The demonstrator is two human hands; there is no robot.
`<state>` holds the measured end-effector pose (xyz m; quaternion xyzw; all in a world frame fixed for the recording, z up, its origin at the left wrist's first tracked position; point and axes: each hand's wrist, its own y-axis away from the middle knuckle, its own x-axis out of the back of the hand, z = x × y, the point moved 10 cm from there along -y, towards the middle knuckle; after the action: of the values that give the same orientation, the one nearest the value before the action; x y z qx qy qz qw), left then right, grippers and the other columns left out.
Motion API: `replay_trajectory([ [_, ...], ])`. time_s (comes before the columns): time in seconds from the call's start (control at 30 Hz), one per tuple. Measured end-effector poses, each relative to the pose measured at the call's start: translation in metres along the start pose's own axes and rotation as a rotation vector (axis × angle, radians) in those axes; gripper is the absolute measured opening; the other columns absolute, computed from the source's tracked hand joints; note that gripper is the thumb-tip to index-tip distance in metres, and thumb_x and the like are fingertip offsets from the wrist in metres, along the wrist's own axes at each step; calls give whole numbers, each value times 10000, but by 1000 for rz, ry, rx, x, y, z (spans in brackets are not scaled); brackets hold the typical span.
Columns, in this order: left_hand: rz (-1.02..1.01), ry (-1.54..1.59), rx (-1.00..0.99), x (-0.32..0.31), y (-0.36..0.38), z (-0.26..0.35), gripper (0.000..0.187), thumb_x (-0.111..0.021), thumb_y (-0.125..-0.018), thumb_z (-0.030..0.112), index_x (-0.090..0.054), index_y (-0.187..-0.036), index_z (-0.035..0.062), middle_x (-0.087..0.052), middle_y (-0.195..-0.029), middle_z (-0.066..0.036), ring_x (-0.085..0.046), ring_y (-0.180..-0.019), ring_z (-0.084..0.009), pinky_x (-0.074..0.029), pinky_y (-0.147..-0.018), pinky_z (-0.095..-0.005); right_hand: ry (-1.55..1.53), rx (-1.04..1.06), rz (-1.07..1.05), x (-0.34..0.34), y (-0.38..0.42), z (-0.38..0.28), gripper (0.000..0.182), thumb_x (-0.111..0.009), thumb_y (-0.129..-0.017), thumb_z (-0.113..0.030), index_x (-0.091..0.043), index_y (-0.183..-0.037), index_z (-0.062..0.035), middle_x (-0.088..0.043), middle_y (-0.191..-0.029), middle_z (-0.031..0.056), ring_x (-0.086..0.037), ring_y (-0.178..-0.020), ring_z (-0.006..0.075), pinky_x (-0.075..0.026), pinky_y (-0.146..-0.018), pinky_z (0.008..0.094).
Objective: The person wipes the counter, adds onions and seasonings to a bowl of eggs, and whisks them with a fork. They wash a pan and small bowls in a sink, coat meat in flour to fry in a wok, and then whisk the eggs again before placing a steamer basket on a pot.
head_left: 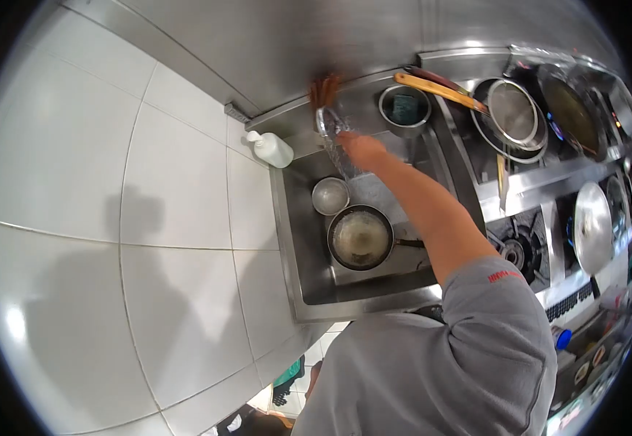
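Note:
My right hand reaches across the sink, its fingers closed at the metal faucet by the back wall. Clear water seems to run down below the faucet, though it is blurred there. In the basin, a dark frying pan holds cloudy liquid, its handle pointing right. A small metal bowl sits against the pan's upper left side. On the back ledge stands a round metal container with a green scouring pad in it. My left hand is out of view.
A white pump bottle stands at the sink's back left corner, beside a white tiled surface. To the right is a stove with a burner, a strainer over a pot, a wok and a metal lid. Blue flames show there.

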<state>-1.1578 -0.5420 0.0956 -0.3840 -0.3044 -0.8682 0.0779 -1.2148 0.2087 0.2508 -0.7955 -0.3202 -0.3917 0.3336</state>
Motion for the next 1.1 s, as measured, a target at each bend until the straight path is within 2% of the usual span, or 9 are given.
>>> replay_trajectory([
  [0.17, -65, -80, -74, -10, -31, -11, 238, -658, -976, 289, -712, -1018, 61, -703, -804, -180, -714, -776, -363, -557, -610, -499, 233, -309, -792, -86, 196, 24, 508, -732, -902, -313, -730, -1360, -92, -718, -1391, 144, -688, -1289, 327, -560, -1025, 531],
  [0.3, -188, -160, -134, -30, -49, -19, 252, -659, -987, 297, -714, -1022, 53, -714, -817, -184, -718, -780, -352, -557, -609, -489, -1, -475, -940, -113, 349, -12, 519, -701, -937, -413, -740, -1337, -84, -694, -1408, 180, -645, -1310, 396, -473, -1088, 611],
  [0.47, -341, -304, -264, -54, -56, -28, 270, -661, -1000, 306, -718, -1026, 43, -728, -834, -189, -723, -785, -337, -557, -607, -477, -310, -403, 119, 19, 422, -69, 293, -710, -904, -82, -765, -1192, -80, -710, -1210, 203, -679, -1178, 418, -553, -992, 492],
  [0.67, -387, -833, -973, -96, -63, 1, 292, -663, -1016, 316, -722, -1031, 30, -745, -854, -195, -729, -791, -320, -557, -604, -462, -323, -534, 404, 215, 583, -119, 85, -746, -857, -49, -679, -903, -24, -681, -954, 167, -696, -919, 400, -570, -801, 467],
  [0.7, -441, -837, -931, -106, -71, 4, 296, -663, -1019, 318, -723, -1032, 28, -748, -857, -196, -730, -792, -317, -557, -604, -460, -284, -649, 393, 242, 616, -128, 107, -758, -855, -59, -660, -878, -23, -677, -927, 172, -693, -899, 401, -565, -789, 466],
  [0.77, -585, -69, 282, -117, -93, -31, 333, -622, -1055, 330, -729, -1068, 15, -746, -839, -164, -715, -786, -236, -539, -601, -387, -212, -889, 376, 261, 699, -128, 171, -781, -850, -81, -622, -845, -20, -671, -911, 180, -687, -881, 405, -555, -772, 468],
  [0.97, -665, 80, -301, -216, -51, 236, 333, -669, -1042, 335, -802, -1094, 35, -746, -896, -144, -689, -841, -284, -547, -764, -401, 387, -1102, 373, 238, 953, -110, 339, -810, -867, -173, -783, -1188, -66, -761, -959, 184, -754, -965, 385, -603, -890, 431],
  [1.03, -522, 88, -943, -236, -6, 362, 282, -675, -1053, 328, -828, -1150, 111, -716, -1005, -148, -649, -969, -309, -510, -883, -410, 261, -1314, 393, 227, 1020, -99, 386, -794, -896, -192, -785, -1257, -57, -787, -982, 197, -770, -987, 380, -607, -923, 419],
  [1.1, -475, -53, -1060, -256, 40, 465, 224, -722, -1025, 273, -838, -1195, 183, -569, -985, -87, -576, -985, -295, -471, -915, -407, -93, -1437, 450, 230, 1057, -88, 353, -786, -918, -225, -790, -1207, -21, -791, -999, 215, -773, -997, 384, -605, -925, 426],
])
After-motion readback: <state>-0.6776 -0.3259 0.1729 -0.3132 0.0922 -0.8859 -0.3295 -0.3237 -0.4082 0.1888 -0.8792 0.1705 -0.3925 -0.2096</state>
